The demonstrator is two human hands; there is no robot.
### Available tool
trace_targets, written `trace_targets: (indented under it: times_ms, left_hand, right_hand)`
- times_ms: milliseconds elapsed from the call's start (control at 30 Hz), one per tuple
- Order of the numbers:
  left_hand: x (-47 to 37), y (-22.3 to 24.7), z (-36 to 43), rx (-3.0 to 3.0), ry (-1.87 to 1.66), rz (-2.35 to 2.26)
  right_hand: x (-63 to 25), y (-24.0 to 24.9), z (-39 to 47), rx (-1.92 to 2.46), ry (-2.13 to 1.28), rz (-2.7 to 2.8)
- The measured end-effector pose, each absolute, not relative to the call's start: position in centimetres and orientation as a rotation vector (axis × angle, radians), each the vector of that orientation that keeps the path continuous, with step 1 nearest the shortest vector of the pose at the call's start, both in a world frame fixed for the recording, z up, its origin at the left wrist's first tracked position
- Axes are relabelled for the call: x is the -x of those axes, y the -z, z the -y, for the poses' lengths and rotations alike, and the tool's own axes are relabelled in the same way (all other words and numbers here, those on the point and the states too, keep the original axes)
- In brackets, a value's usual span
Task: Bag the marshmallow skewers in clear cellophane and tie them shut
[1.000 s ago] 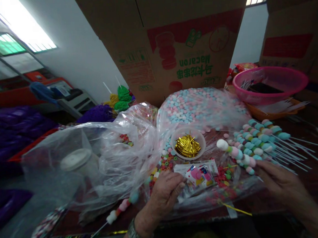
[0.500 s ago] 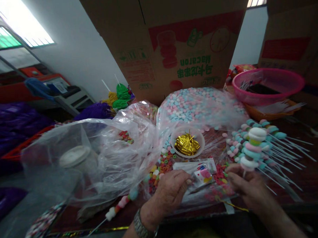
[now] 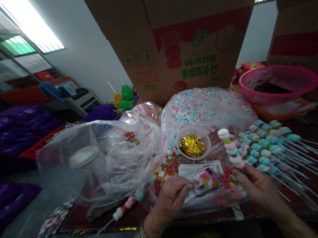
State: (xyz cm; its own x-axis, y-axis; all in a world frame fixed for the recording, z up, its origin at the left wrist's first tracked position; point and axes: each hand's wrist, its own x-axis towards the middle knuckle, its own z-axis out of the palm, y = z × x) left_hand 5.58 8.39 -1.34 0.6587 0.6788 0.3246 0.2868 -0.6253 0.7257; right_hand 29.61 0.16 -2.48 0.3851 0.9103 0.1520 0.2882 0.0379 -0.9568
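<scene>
My right hand (image 3: 256, 185) is closed round the lower end of a marshmallow skewer (image 3: 231, 147), which leans up to the left with white, pink, blue and yellow-green pieces. My left hand (image 3: 174, 193) has thumb and forefinger pinched together; whatever is between them is hidden. Just beyond its fingertips lie small printed plastic bags (image 3: 207, 176). Right of my right hand, a pile of finished marshmallow skewers (image 3: 265, 147) has its white sticks pointing right. One more marshmallow skewer (image 3: 128, 204) rests left of my left hand.
A clear bowl (image 3: 208, 146) holds gold twist ties. Behind it sits a big bag of pastel candies (image 3: 197, 105). Loose ring candies (image 3: 170, 164) lie nearby. A crumpled clear bag (image 3: 118, 159), a pink basket (image 3: 279, 87) and a large cardboard box (image 3: 176, 37) surround the work area.
The skewer in my right hand has tilted to the left, and the gold tie near that hand has moved mostly out of sight. The camera view has shifted slightly; my left hand stays pinched.
</scene>
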Motion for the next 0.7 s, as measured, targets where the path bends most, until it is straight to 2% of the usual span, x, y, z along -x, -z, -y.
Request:
trace_targets:
  times_ms: [133,267,567,700]
  left_hand:
    - [-4.8,0.0,-9.4,-2.316,-0.732,-0.616]
    - [-4.8,-0.6,-9.8,-2.400,-0.656,-0.543]
    - [-5.9,-1.4,-9.5,-2.437,-0.551,-0.571]
    - [-7.2,-0.5,-9.1,-2.402,-0.555,-0.579]
  right_hand:
    - [-33.7,1.2,3.0,1.482,-0.172,1.677]
    - [-34.7,0.4,3.6,1.421,0.124,1.971]
    - [-35.8,-1.3,2.1,1.382,0.465,2.294]
    - [-34.1,-1.6,1.2,1.410,0.282,2.296]
